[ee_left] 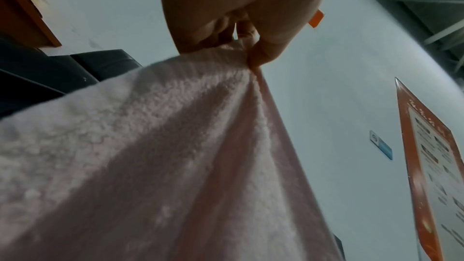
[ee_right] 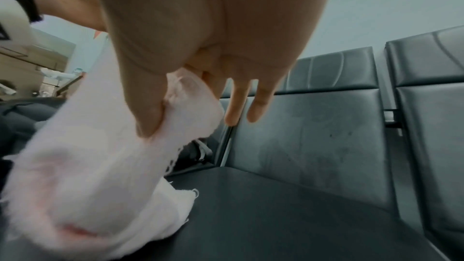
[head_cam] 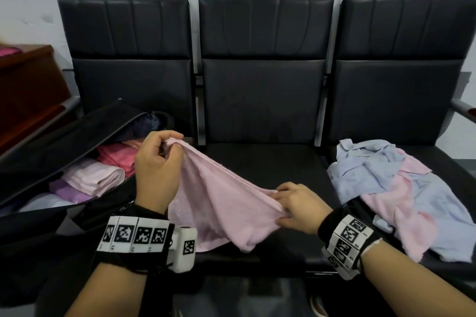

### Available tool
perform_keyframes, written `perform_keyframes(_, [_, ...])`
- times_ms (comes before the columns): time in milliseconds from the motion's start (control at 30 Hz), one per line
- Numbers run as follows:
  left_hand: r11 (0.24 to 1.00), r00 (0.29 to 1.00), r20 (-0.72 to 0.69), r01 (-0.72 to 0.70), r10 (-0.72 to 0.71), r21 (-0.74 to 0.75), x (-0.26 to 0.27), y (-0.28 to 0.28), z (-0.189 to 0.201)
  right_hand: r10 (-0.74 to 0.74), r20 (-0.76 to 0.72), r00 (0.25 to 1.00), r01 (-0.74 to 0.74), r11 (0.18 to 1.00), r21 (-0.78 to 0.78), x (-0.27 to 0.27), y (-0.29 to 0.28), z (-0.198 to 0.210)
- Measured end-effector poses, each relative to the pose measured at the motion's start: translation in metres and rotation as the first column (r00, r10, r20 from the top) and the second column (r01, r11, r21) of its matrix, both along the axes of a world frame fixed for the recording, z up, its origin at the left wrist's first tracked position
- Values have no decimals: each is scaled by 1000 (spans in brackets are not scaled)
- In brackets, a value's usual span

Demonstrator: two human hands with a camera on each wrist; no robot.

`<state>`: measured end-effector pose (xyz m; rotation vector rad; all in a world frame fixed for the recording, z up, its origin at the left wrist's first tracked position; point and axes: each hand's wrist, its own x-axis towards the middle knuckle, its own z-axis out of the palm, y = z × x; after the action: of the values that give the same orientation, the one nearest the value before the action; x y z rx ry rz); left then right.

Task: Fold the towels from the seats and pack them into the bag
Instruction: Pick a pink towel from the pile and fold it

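A light pink towel point(head_cam: 219, 198) hangs stretched between my two hands above the middle seat point(head_cam: 270, 159), its lower part sagging onto the cushion. My left hand point(head_cam: 157, 159) pinches one bunched corner, raised near the bag; the left wrist view shows thumb and fingers point(ee_left: 253, 55) clamped on the pink towel point(ee_left: 150, 156). My right hand point(head_cam: 293, 203) pinches the opposite end lower down; in the right wrist view two fingers point(ee_right: 241, 102) point free while the thumb presses the towel point(ee_right: 100, 156). An open black bag point(head_cam: 51, 147) on the left seat holds several folded towels point(head_cam: 100, 175).
A heap of unfolded pale blue and pink towels point(head_cam: 401, 193) lies on the right seat. Dark backrests point(head_cam: 262, 59) line a grey wall. A brown wooden cabinet point(head_cam: 28, 85) stands at far left, a metal armrest point(head_cam: 463, 108) at far right.
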<state>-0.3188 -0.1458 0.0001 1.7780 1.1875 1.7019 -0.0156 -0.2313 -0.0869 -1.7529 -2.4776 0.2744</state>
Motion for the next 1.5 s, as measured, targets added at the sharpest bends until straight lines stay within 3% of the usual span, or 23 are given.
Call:
perform_keyframes(133, [997,997,43,-69,71,-40,-13,11,-3,-114,-176,978,137,982,129,20,3,21])
perform_keyframes(267, [989,993,33,-114,117,-89,-22,21,-4,-197,-358,913,312,903,297,35,6,48])
perform_keyframes(500, [981,986,44,-157,163,-118,-28,31,-4,-98,-676,730,452,812,370,28,5,78])
perform_keyframes(567, [978,983,38,-173,179,-117,-33,32,-3,-71,-684,726,449,802,394,24,4,83])
perform_keyframes(733, [967,975,41,-210,218,-143,-46,35,2,-71,-582,810,378,821,427,18,2,95])
perform_keyframes(867, [971,979,28,-197,202,-136,-48,29,9,-73,-627,776,380,848,370,21,-5,104])
perform_keyframes(1033, [977,983,39,-173,179,-127,-50,17,17,-60,-733,677,439,833,337,25,-20,113])
perform_keyframes(1300, [989,985,104,-134,140,-60,-57,-13,51,27,-754,657,475,761,441,18,-61,148])
perform_keyframes(1400, [995,987,125,-94,99,-47,-56,-19,66,0,-707,708,474,742,475,20,-69,166])
perform_keyframes(1500, [995,990,122,-61,70,-83,-51,-9,69,-59,-729,682,502,762,409,28,-57,171])
